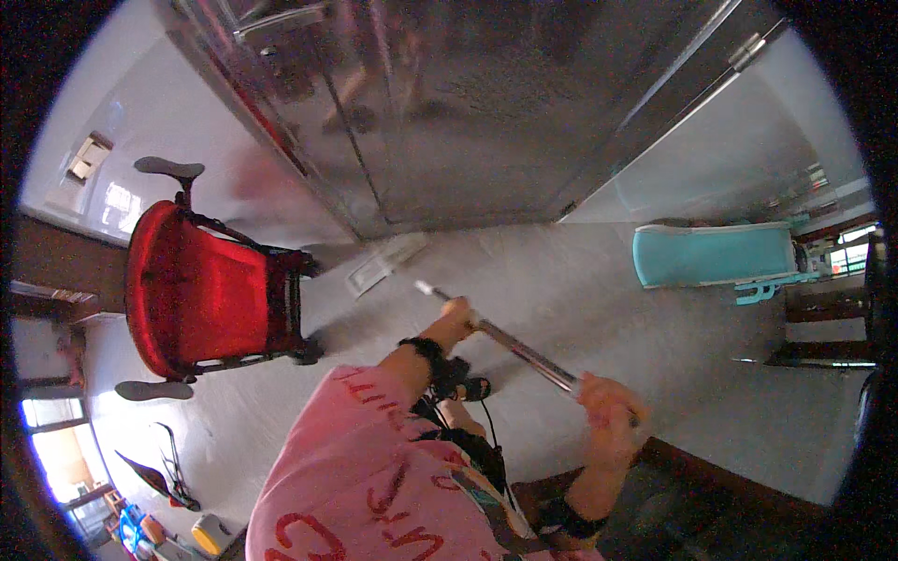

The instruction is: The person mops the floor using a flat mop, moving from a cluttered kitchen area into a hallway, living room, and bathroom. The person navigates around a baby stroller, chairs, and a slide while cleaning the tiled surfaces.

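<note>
A long metal mop pole (524, 351) runs slantwise from my hands down to a flat pale mop head (383, 264) on the light floor, close to the foot of a large glass door (449, 112). My left hand (456, 316) grips the pole partway down its length. My right hand (606, 404) is closed around the upper end of the pole. A black band sits on each wrist, and my pink sleeve with red marks fills the lower middle.
A red stroller (201, 294) with grey handles stands to the left of the mop head. A teal child's slide (716, 254) lies at the right. Dark wooden furniture (823, 327) stands at the far right, and a dark step edge (720, 472) runs by my right hand.
</note>
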### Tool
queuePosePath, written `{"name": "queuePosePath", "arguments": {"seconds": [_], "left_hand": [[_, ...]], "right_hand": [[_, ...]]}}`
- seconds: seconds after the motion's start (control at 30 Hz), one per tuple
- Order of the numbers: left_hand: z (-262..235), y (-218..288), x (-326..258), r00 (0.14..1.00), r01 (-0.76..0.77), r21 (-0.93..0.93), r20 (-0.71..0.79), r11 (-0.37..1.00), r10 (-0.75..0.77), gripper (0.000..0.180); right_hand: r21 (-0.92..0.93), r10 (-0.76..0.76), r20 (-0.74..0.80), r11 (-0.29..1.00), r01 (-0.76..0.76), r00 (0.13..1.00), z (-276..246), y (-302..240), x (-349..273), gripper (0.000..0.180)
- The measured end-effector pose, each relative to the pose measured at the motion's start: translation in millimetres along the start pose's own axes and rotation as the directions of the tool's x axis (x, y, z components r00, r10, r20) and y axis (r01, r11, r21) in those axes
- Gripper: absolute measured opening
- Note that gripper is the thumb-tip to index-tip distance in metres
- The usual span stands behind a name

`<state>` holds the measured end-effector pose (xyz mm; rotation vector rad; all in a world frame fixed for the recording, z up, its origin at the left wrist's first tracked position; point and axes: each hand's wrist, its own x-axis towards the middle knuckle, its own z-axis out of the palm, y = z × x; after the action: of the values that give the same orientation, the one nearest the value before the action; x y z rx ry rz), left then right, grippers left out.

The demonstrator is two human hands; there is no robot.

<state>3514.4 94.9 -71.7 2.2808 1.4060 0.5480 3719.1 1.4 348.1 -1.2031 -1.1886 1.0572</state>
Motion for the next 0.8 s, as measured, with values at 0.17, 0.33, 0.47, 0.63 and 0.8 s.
{"name": "queuePosePath", "arguments": {"seconds": [0.17,0.33,0.47,0.63,0.8], "left_hand": [[64,178,130,0.741,0.609,-0.779,0.626,-0.149,-0.242,0.020],[30,275,158,0.477,0.624,-0.544,0.834,-0.561,-0.278,0.022],[10,248,170,0.479,0.606,-0.545,0.832,-0.580,-0.281,0.021],[-15,141,113,0.390,0.361,-0.578,0.806,-0.732,-0.445,0.019],[-59,6,38,0.186,0.190,-0.730,0.683,-0.657,-0.706,0.028]], "right_hand": [[-0.432,-0.283,-0.245,0.888,0.157,0.927,-101,-28,-10,0.019],[0.067,-0.247,-0.108,0.965,0.255,0.963,-172,-43,3,0.017],[0.199,-0.261,-0.109,0.940,0.278,0.959,-194,-29,36,0.014],[0.265,-0.216,0.177,0.950,0.165,0.960,-126,15,89,0.014],[0.219,-0.125,0.370,0.975,0.044,0.921,-28,61,113,0.014]]}}
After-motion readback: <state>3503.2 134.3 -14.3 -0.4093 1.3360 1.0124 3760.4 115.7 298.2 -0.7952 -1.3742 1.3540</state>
